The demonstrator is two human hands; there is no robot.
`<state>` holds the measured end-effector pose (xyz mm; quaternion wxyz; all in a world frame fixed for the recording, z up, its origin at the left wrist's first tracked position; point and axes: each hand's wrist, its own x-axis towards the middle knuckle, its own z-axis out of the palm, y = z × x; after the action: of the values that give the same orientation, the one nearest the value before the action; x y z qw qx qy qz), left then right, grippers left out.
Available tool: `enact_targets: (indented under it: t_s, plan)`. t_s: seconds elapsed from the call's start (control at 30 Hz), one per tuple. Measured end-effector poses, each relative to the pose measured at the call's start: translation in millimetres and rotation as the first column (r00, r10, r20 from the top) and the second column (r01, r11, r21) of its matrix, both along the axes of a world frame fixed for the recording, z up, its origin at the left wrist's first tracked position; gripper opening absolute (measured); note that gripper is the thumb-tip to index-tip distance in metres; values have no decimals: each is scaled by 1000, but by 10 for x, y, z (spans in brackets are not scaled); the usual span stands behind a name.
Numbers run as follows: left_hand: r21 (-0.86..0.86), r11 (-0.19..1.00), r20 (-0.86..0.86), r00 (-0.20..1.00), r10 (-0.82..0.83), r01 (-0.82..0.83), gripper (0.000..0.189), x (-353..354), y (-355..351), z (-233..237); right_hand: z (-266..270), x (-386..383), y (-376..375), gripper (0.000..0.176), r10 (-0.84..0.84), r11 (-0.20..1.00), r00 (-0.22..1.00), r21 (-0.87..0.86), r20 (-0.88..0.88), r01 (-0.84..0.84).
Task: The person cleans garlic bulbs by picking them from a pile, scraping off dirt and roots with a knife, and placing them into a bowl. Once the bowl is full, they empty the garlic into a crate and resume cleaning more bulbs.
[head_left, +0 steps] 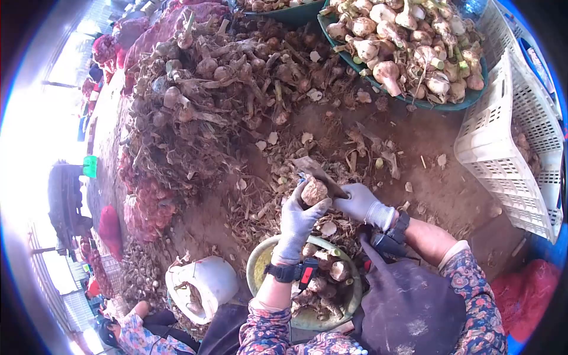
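Observation:
My left hand [296, 223], in a grey-white glove, is closed around a garlic bulb [314, 193] whose rough underside faces up. Gripped in my gloved right hand [362, 205] is a knife [321, 174], its broad, dirty blade reaching left just above the bulb. Below my hands, by my lap, stands a pale green basin [254, 269] holding several garlic bulbs [339, 271]; my left forearm crosses over its rim. Dry trimmings [278, 204] and small cut pieces lie on the ground around and beyond the hands.
A large heap of untrimmed garlic [201, 112] fills the upper left. At the top right is a green tub [452, 106] piled with bulbs, beside white slatted crates [491, 148]. A white bucket [219, 278] stands left of the basin. Another person [145, 334] sits at the lower left.

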<state>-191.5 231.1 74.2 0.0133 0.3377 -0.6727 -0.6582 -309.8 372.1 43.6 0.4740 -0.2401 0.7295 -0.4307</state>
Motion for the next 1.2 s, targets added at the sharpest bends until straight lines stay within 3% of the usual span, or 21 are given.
enact_targets:
  t_s: [0.07,0.1,0.13,0.2,0.27,0.3,0.33,0.4,0.57,0.73,0.83,0.87,0.93,0.97,1.0,1.03,1.1,1.13,1.17,1.2]
  plan:
    - [-38,998,105,993,-47,51,64,5,-53,109,175,-80,38,29,-110,994,991,-23,-82,108]
    - [19,1000,22,1000,-10,9,62,25,-64,104,222,-115,57,29,-170,985,978,-38,-122,166]
    - [79,996,-58,998,31,-27,60,53,-72,92,216,-143,73,28,-190,981,939,-84,-286,173]
    - [269,962,-210,972,106,-47,54,74,-78,62,436,-145,95,26,-162,982,934,-143,-318,121]
    - [264,964,-158,986,56,-12,58,130,-121,-5,716,-118,107,22,-96,987,923,-159,-372,38]
    - [263,965,-134,991,28,9,60,125,-120,19,773,-112,109,21,25,992,897,-98,-441,-76]
    - [267,958,-140,979,145,-104,66,111,2,104,836,-101,110,22,94,982,853,-90,-513,-163]
    - [59,997,-124,990,63,-56,69,136,-8,18,832,-49,92,27,201,957,757,-42,-622,-288]
    - [-387,922,-12,999,-32,25,65,199,13,-106,724,9,78,25,163,960,738,-66,-655,-271]
    - [-519,850,-142,990,17,-88,56,199,147,-116,471,15,107,31,132,961,746,-101,-652,-258]
    - [-709,704,-83,996,-27,-39,55,191,155,-135,246,-10,80,32,75,958,719,-150,-691,-243]
    - [-491,857,-116,987,109,-153,49,174,177,-133,184,-8,80,28,73,968,743,-132,-666,-214]
    - [-286,950,-245,968,50,-121,44,168,283,242,116,-176,-1,31,192,963,838,262,-511,-61]
    - [-182,980,-301,953,26,-84,42,192,326,506,-317,-421,111,36,119,928,895,369,-430,54]
    - [-408,907,-214,955,-206,104,37,239,285,837,-329,-505,245,35,74,910,802,368,-593,189]
    - [-487,867,-274,924,-267,106,38,234,213,925,-307,-563,361,33,-8,926,800,297,-600,233]
    - [-215,961,19,984,-175,175,44,236,36,1088,-187,-495,516,30,-30,924,839,304,-543,230]
    - [-144,926,118,935,-333,348,48,297,-149,1092,-204,-533,541,30,-40,923,836,300,-548,241]
    - [-168,736,326,742,-586,655,51,356,-346,1123,-204,-558,554,29,-38,925,834,297,-550,238]
    - [-156,594,437,594,-675,789,53,477,-499,1092,-206,-504,605,30,-47,916,860,321,-508,239]
